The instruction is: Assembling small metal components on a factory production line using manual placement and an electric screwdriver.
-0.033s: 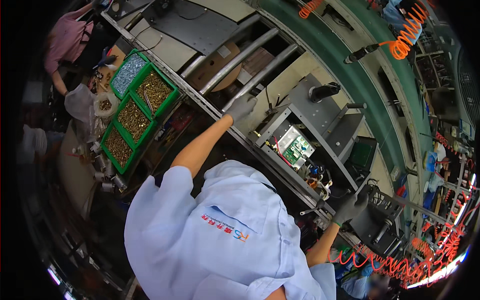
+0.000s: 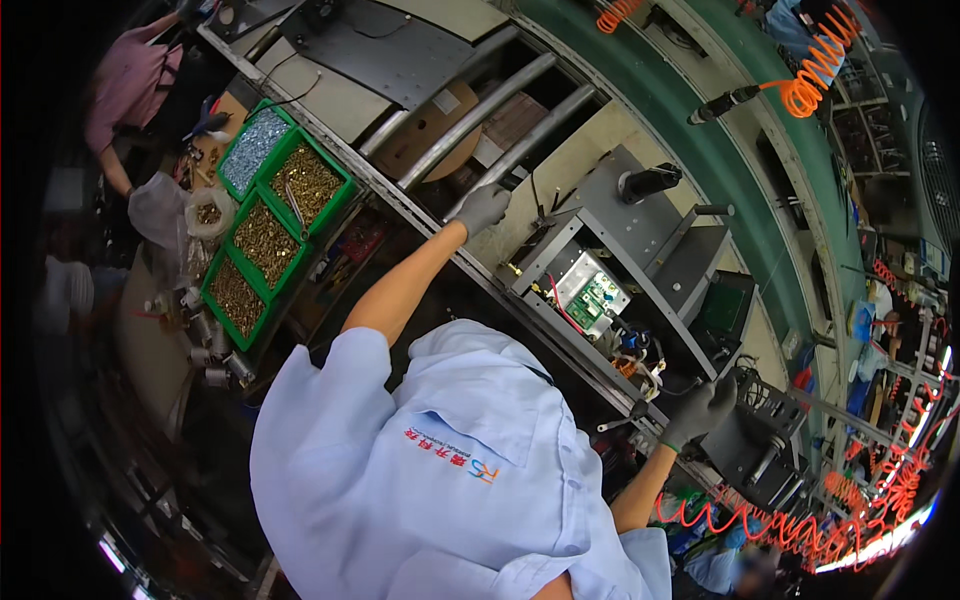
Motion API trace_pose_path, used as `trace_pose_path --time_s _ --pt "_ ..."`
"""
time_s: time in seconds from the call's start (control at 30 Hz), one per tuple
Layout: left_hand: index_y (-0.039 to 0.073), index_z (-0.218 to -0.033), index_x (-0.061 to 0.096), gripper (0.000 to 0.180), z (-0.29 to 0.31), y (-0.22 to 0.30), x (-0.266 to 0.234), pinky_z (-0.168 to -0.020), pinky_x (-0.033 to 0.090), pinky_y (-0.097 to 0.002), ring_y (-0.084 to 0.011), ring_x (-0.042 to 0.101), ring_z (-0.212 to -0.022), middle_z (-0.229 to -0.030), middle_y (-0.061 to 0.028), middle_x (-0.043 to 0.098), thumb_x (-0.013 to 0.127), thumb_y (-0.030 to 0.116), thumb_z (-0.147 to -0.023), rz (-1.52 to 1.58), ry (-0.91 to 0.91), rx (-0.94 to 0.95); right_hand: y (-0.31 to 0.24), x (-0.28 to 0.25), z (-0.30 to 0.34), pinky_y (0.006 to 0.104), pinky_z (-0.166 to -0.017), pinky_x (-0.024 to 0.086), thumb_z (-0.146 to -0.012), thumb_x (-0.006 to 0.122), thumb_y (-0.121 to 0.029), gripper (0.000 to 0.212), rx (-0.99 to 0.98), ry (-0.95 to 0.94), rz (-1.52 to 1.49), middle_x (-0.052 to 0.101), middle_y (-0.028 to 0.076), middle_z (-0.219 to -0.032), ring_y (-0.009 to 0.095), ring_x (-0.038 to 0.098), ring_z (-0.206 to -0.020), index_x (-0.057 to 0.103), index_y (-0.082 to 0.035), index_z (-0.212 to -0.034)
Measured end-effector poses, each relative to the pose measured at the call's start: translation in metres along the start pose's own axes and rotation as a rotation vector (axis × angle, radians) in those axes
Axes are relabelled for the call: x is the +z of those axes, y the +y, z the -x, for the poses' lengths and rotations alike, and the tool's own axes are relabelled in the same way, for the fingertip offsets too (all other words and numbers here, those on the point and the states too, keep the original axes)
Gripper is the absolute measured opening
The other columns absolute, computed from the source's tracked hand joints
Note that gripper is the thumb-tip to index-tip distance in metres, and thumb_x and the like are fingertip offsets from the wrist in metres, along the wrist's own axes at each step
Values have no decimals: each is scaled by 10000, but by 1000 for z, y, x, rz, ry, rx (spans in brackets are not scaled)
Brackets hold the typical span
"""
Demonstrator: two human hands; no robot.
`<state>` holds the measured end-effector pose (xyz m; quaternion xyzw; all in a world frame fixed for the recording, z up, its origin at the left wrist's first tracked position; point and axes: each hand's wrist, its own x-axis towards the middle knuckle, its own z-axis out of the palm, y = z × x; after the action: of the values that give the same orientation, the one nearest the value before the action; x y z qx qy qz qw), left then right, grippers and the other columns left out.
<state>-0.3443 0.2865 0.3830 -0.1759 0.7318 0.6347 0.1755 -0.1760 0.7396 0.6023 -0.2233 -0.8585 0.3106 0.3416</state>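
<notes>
An open dark grey metal housing [image 2: 655,250] stands before me on the line, tilted in view. Inside it are a green circuit board [image 2: 600,295], a red wire and a bundle of coloured wires [image 2: 640,362]. My left hand [image 2: 483,208], in a grey glove, is beyond the housing's left side, by the end of a metal roller [image 2: 525,140]. Its fingers are stretched forward, with nothing visible in them. My right hand [image 2: 703,408], also gloved, is off the housing's right corner beside black cables [image 2: 745,375]. Its fingers are extended; contact there is unclear.
Green bins [image 2: 265,240] of brass-coloured and silvery small parts stand at left, with a metal tool lying across them. Another dark unit [image 2: 765,450] is at right. An orange coiled hose [image 2: 805,90] hangs at the far side. A person in pink [image 2: 135,85] works at the upper left.
My right hand has turned slightly, and its fingers sit closer together. My left hand has shifted only a little. The housing stays in place.
</notes>
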Motion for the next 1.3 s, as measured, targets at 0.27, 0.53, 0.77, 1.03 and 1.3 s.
trace_pose_path --time_s 0.27,0.53,0.77,1.03,1.3 --pt "1 -941 585 211 -143 -26 62 -550 469 -334 -207 572 -606 -792 -93 579 521 200 -915 397 -121 -266 -180 135 100 379 -719 542 -843 732 -314 442 -81 -956 2 684 159 -927 265 686 -811 631 14 -1122" --pt "-75 -821 625 428 -207 -81 99 -691 483 -403 -308 632 -719 -797 -234 643 495 330 -859 -417 280 -6 -201 190 113 423 -630 523 -792 785 -321 504 175 -971 161 649 179 -769 317 658 -666 508 3 -1063" --pt "-74 -839 623 470 -168 -16 85 -632 480 -400 -271 610 -604 -752 -188 647 500 379 -873 -384 -168 5 -193 198 100 416 -612 511 -785 757 -253 348 448 -1043 -29 655 190 -720 329 656 -654 582 34 -879" --pt "-102 -1285 542 735 -187 -11 98 -853 528 -422 -321 638 -1052 -1207 -251 618 410 541 -955 -44 -332 -197 -188 210 105 329 -542 472 -785 731 -186 268 227 -943 170 657 127 -696 151 602 -583 634 47 -876" --pt "-101 -1460 340 863 -196 35 138 -1120 331 -419 -333 416 -1360 -1496 -254 397 318 614 -977 231 -449 -364 -185 200 92 257 -528 432 -808 702 -86 147 379 -871 -27 636 35 -693 62 538 -599 631 36 -848"
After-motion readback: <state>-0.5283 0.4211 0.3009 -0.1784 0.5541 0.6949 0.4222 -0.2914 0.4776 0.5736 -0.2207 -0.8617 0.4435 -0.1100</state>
